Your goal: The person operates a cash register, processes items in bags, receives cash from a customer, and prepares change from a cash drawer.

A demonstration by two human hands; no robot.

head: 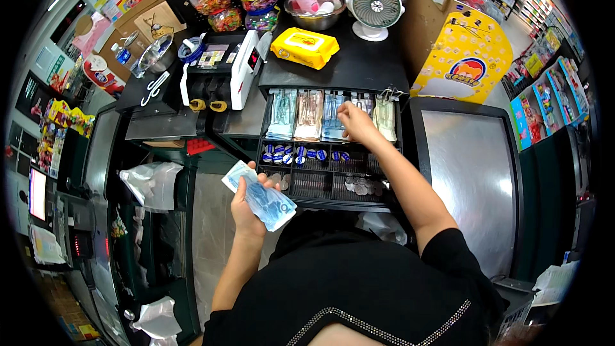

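Observation:
My left hand (pixel 246 209) holds blue banknotes (pixel 270 203), thumb on top, in front of an open black cash drawer (pixel 336 204). At the drawer's back row, my right hand (pixel 358 124) is bent over the compartment of blue notes (pixel 331 117), its fingertips partly hidden. I cannot tell whether it pinches a note. Teal notes (pixel 282 113) and brown notes (pixel 309 114) lie to its left under metal clips. Greenish notes (pixel 385 117) fill the rightmost slot. In front are blue-wrapped coin rolls (pixel 276 156) and loose coins (pixel 365 185).
Above the drawer stand a yellow wipes pack (pixel 306 48), a white fan (pixel 376 9) and a steel bowl (pixel 314 21). A banknote counter (pixel 216 72) sits to the left. On the right is a metal-topped counter (pixel 471 178). Plastic bags (pixel 151 185) hang at left.

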